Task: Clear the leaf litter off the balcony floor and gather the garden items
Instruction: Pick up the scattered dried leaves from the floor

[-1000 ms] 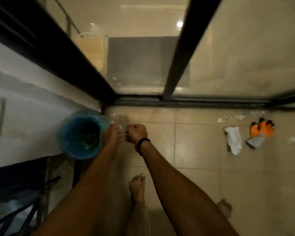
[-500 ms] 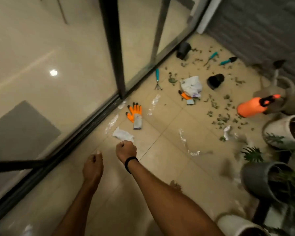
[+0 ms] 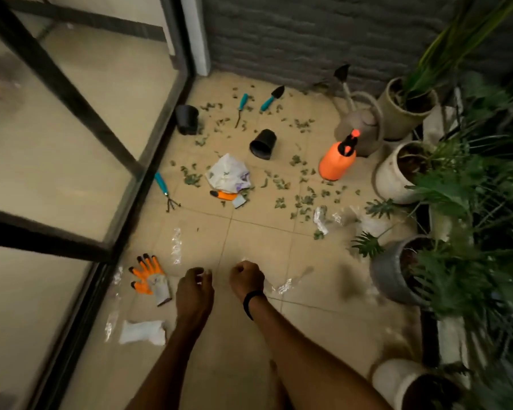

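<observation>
Green leaf litter lies scattered over the tiled balcony floor ahead. Among it are a teal hand rake, a teal weeder, a teal trowel, two tipped black pots, an orange sprayer and a crumpled white bag lying partly over an orange glove. Another orange glove lies just left of my left hand. My right hand wears a black wristband. Both hands hover over bare tile with fingers curled, and I see nothing in them.
Glass doors with black frames run along the left. Potted plants and a watering can line the right side, below a dark brick wall at the back. A white cloth and clear plastic scraps lie on the tiles.
My view swung right, from a blue bin by the wall to the littered balcony floor. Both hands came away from the bin and stay curled in front of me.
</observation>
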`<state>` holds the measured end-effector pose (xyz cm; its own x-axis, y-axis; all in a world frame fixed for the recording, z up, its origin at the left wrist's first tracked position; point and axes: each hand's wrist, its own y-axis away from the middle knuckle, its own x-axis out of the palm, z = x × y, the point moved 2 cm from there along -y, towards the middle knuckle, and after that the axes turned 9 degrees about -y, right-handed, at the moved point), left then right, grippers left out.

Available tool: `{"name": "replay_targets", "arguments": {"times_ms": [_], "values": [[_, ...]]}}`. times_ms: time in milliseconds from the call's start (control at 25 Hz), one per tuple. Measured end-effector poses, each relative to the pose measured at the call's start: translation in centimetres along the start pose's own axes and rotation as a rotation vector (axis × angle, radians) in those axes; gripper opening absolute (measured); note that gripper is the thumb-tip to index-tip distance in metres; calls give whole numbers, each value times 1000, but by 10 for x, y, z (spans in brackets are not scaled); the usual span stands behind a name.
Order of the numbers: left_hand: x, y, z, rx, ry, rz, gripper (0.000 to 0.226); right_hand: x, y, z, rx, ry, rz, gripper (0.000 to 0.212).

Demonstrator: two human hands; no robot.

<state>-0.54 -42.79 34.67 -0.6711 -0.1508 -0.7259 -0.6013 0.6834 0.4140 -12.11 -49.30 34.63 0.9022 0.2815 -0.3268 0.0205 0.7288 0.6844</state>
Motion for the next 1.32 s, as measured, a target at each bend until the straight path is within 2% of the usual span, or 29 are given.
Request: {"name": "replay_targets", "arguments": {"times_ms": [160,400,520,720,920,1080,1200,1320], "values": [[50,-38,-66,147,-116,84,38,-58,-52,7,55,-98,-139,22],[121,-106,-120,379,-242,242,40,-94,-137,2,161,-155,-299,25],[194,-158,-132,512,-287,267,37,-107,-214,-17,154,-166,-383,24],[350,-224,-132,746,-401,370,33,-127,-336,-108,184,-228,-485,23],[492,-271,-166,938,-482,374,34,-156,-448,-186,61,-114,-606,22],[561,-291,-195,1047,-442,290,15,-159,-497,-222,-116,40,-739,23],[590,-294,-227,1054,-399,292,19,-165,-514,-232,-184,-8,-847,24],[603,-286,-254,1169,-381,281,27,-184,-518,-230,-223,-172,-1021,25]]}}
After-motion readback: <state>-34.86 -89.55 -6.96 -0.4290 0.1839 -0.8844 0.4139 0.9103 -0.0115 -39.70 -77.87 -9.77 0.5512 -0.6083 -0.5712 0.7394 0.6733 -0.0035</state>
